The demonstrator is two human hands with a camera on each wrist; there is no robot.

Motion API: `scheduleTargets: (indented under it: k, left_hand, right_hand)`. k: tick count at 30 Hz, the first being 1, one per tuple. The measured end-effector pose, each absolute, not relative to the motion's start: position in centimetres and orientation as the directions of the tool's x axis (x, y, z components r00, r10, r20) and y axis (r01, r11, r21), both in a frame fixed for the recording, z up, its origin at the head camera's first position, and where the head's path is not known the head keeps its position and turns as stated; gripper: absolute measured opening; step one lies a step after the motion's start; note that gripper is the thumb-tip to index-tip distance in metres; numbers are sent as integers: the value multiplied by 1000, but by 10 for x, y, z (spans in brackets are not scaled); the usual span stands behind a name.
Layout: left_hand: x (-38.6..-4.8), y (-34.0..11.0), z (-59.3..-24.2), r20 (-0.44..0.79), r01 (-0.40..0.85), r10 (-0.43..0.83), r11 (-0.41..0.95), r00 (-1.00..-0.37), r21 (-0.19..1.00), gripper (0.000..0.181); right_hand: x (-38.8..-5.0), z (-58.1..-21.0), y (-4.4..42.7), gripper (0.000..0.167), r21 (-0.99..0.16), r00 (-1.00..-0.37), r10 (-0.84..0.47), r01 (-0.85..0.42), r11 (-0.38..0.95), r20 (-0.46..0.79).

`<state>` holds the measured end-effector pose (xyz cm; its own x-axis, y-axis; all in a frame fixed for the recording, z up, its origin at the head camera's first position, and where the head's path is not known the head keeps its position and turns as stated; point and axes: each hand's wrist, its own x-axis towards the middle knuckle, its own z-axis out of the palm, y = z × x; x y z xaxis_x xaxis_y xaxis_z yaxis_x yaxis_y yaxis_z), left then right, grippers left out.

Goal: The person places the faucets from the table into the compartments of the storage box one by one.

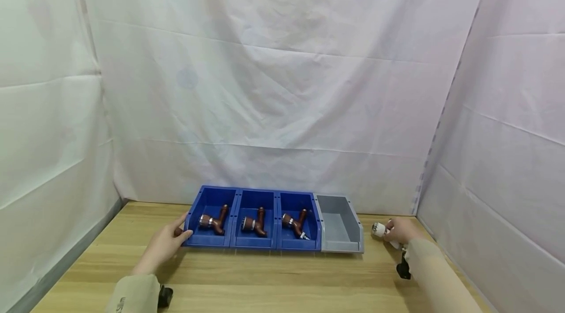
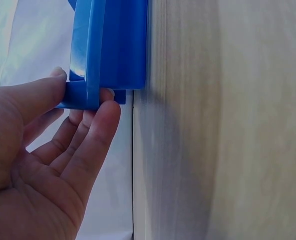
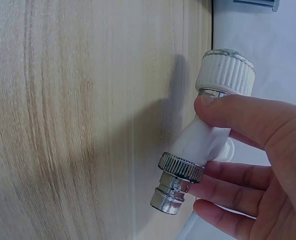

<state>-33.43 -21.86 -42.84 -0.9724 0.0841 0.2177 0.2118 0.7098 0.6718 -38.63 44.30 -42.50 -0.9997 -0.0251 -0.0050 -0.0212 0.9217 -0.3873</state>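
My left hand (image 1: 164,245) pinches the outer edge of the leftmost blue bin (image 1: 207,241) between thumb and fingers; the left wrist view shows the thumb (image 2: 42,95) on one side of that edge. Off to the right of the bins, my right hand (image 1: 403,230) holds a white tap (image 3: 200,137) above the table. This tap has a ribbed white knob and a ridged metal collar with a metal nozzle. Three brown taps lie one per blue bin: the left tap (image 1: 217,224), the middle tap (image 1: 256,224) and the right tap (image 1: 296,224), whose tip is metal.
Joined in the row are the middle blue bin (image 1: 253,243), the right blue bin (image 1: 309,244) and a grey bin (image 1: 339,227) at the right end. They stand near the back of the wooden table (image 1: 265,278). White cloth (image 1: 265,82) hangs behind and at both sides.
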Motion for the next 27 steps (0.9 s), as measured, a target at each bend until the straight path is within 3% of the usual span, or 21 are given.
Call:
scheduleTargets:
  k: [10, 27]
  left_hand:
    - [-334, -220, -428, 213, 209, 84, 707, -973, 676, 59]
    - [-338, -223, -428, 169, 190, 99, 693, -981, 695, 59]
  right_hand:
    - [-385, -419, 438, 22, -402, -999, -40, -35, 915, -5]
    - [-380, -389, 425, 23, -308, -994, -110, -111, 945, 21]
